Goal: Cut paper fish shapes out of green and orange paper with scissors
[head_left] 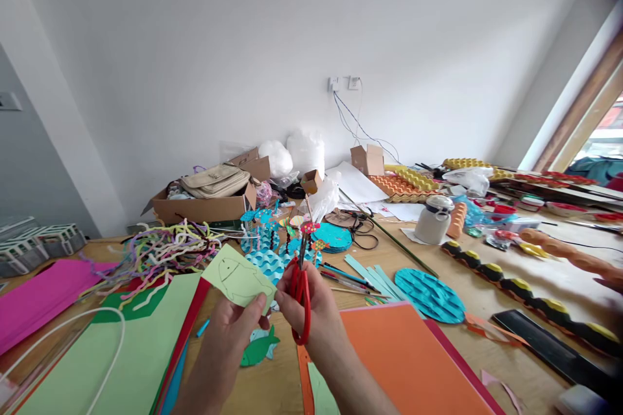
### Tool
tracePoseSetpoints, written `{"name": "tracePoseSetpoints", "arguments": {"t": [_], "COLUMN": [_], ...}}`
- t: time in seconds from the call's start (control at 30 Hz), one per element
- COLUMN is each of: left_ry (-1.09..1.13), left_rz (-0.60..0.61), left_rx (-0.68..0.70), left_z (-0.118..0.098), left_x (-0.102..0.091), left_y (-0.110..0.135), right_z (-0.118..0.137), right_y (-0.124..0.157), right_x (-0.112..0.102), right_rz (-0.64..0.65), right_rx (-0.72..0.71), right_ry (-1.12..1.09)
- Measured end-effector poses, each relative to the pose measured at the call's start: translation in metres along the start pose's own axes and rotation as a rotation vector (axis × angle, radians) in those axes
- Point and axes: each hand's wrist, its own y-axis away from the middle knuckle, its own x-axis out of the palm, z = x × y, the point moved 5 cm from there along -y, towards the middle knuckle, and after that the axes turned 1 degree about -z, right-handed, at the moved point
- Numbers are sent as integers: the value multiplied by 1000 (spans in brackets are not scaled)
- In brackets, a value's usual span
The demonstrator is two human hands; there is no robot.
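Observation:
My left hand (pixel 238 324) pinches the lower right part of a light green piece of paper (pixel 236 275) with a fish outline drawn on it. Close beside it, my right hand (pixel 311 305) is closed around a pair of scissors (pixel 302 311) with red handles. The blades point up and away from me, clear of the drawn fish. Fingers of my right hand are near the right edge of the paper; whether they touch it I cannot tell. Below the hands, a green paper fish (pixel 259 348) lies on the wooden table with lighter blue-green fish pieces by it.
Coloured paper sheets lie left, including light green (pixel 82 363) and magenta (pixel 51 292); orange paper (pixel 403 356) lies right. Behind are a pipe cleaner pile (pixel 165 249), blue wavy decorations (pixel 272 264) and a cardboard box (pixel 199 211). A white jar (pixel 433 220) and blue oval (pixel 428 295) stand further right.

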Motion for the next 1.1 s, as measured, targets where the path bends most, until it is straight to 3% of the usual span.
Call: {"name": "tracePoseSetpoints", "arguments": {"t": [0.2, 0.5, 0.7, 0.93, 1.1], "left_ry": [-87, -223, -282, -216, -130], "left_rz": [65, 12, 90, -189, -315], "left_rx": [-31, -76, -70, 67, 94], "left_z": [-2, -4, -1, -13, 5], "left_x": [-1, -9, -4, -21, -38], "left_y": [1, -1, -1, -2, -10], "right_z": [3, 4, 6, 1, -21], "right_y": [2, 4, 3, 12, 16], "right_x": [1, -1, -2, 9, 22], "right_rz": [24, 129, 161, 237, 313], "right_rx": [4, -68, -40, -37, -71], "right_ry": [19, 85, 50, 40, 178]}}
